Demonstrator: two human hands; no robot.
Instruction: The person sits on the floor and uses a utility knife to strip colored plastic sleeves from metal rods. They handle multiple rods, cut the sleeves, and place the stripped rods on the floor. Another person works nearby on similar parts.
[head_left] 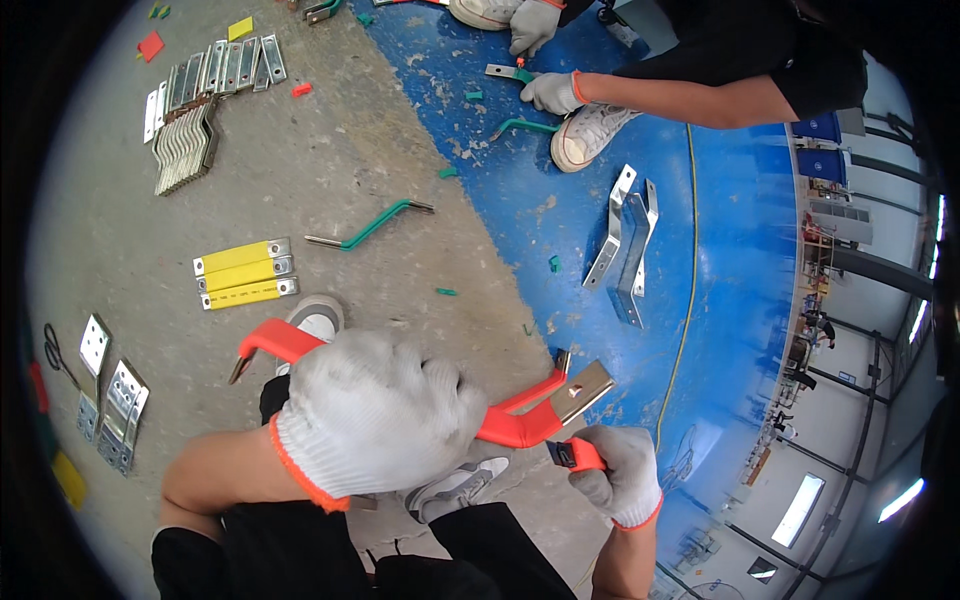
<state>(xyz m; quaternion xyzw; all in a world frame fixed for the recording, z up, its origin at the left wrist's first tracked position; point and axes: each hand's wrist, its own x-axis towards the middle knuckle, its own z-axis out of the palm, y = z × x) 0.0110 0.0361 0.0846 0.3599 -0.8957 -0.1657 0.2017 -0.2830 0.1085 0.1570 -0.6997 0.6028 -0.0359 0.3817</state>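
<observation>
The left hand point(370, 420), in a white knit glove with an orange cuff, has its fingers clenched around the middle of a bent flat metal bar in a glossy red sleeve point(522, 428). The bar is above the gray concrete floor point(400, 295), its long axis running left to right across the person's front, its bare metal end out to the right. The gloved right hand point(622, 475) grasps a red-and-black cutting tool point(585, 455) with a short blade. That hand is the nearer to the bar's right end: the sleeve's edge lies just ahead and to the left of it. Whether the blade touches the sleeve cannot be told. A 2nd red-sleeved bar point(530, 395) shows just behind. Farther ahead, 3 flat yellow-sleeved bars point(245, 271) lie side by side.
</observation>
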